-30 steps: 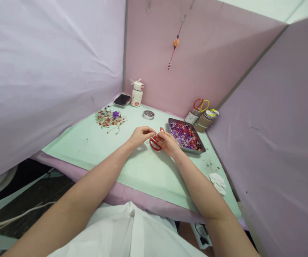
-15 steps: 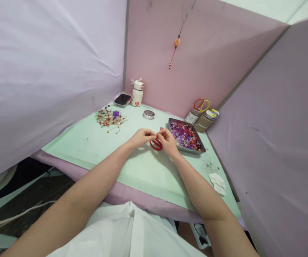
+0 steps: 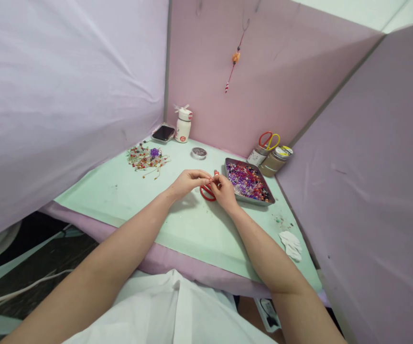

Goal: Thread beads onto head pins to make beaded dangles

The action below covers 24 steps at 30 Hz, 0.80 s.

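Observation:
My left hand and my right hand meet fingertip to fingertip above the middle of the table. Both are closed in a pinch; whatever lies between the fingertips is too small to make out. Just beneath them rests a red-handled pair of scissors, partly covered by the fingers. Close by my right hand stands a shallow metal tray filled with purple, red and dark beads.
A pile of beaded strands lies at the left. Behind are a phone, a white bottle, a small round container and jars. A crumpled white cloth lies at right. A beaded string hangs above.
My left hand's fingers have straightened slightly and its wrist has shifted a little left. My right hand stays nearly in place, still pinching. The scissors and tray have not been moved.

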Available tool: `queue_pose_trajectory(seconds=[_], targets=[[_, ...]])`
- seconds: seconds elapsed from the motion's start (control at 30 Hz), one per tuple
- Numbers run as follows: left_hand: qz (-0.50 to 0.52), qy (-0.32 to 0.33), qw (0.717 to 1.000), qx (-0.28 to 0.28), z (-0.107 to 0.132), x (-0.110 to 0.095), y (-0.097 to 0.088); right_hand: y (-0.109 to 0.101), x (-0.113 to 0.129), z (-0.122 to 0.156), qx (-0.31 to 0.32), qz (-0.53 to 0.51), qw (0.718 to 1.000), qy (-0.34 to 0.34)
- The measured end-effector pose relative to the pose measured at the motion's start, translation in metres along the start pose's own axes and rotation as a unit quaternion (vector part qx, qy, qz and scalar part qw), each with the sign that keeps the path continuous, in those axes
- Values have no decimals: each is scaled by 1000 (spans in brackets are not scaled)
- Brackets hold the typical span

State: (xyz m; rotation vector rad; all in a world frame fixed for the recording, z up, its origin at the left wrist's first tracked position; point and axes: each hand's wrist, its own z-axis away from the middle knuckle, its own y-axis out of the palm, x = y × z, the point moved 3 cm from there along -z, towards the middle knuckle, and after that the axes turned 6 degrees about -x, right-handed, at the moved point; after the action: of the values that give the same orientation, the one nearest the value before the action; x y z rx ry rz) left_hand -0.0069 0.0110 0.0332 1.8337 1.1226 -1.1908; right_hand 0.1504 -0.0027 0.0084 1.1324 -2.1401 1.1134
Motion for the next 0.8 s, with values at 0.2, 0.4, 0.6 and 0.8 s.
queue_pose_trajectory(seconds=[0.2,0.4,0.6,0.8], targets=[[-38,-33,997,-56,-1,1,-2,1,-2,1,14,75,996,-54],[-85,-66,988,-112,-5,11,-8,-2,14,2,-21,1,999,-50],[-62,-92,986,-127,-6,16,-9,8,18,6,40,-63,997,0],[88,-187,972,-112,-4,17,-9,5,10,5,14,28,999,-42]])
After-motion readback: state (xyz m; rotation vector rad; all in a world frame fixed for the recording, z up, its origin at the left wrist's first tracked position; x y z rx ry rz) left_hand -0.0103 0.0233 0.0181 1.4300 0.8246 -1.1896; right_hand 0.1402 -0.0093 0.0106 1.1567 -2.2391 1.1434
